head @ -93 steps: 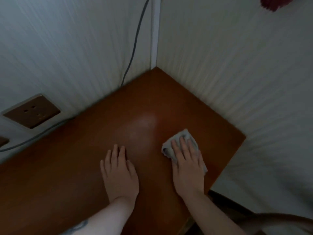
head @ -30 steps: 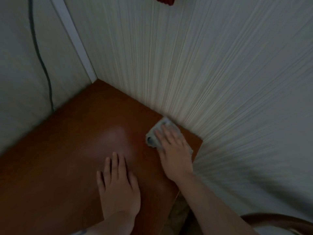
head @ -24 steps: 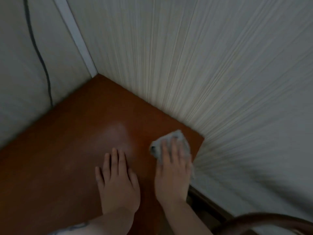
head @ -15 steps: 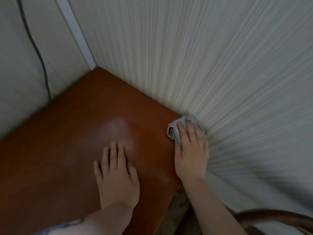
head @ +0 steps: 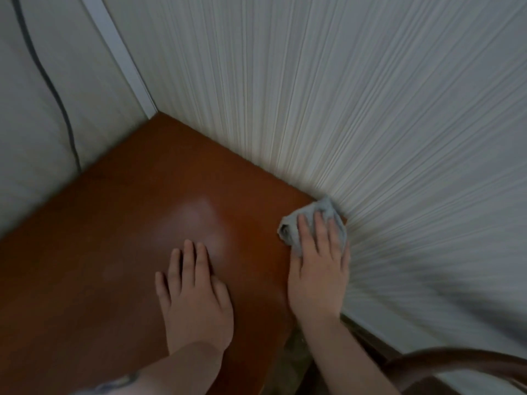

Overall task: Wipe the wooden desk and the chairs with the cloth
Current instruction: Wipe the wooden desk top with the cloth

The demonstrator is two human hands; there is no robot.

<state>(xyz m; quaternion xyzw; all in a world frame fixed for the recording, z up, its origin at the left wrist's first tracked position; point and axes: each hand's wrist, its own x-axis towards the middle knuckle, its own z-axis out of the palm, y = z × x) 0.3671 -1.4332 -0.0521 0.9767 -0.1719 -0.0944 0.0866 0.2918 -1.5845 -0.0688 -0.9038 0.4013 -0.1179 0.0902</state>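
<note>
Cloth, grey, bunched at table right corner against ribbed wall. Right hand flat on cloth, fingers straight, pressing. Left hand palm-down on table, fingers released, together. Chair back cut off lower right. Cable blurred.

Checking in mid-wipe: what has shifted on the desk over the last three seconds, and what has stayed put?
The right hand has pushed the cloth from mid-desk out to the right-hand corner of the desk, against the ribbed wall. It presses the cloth flat, as before. The left hand stays flat on the wood.
</note>
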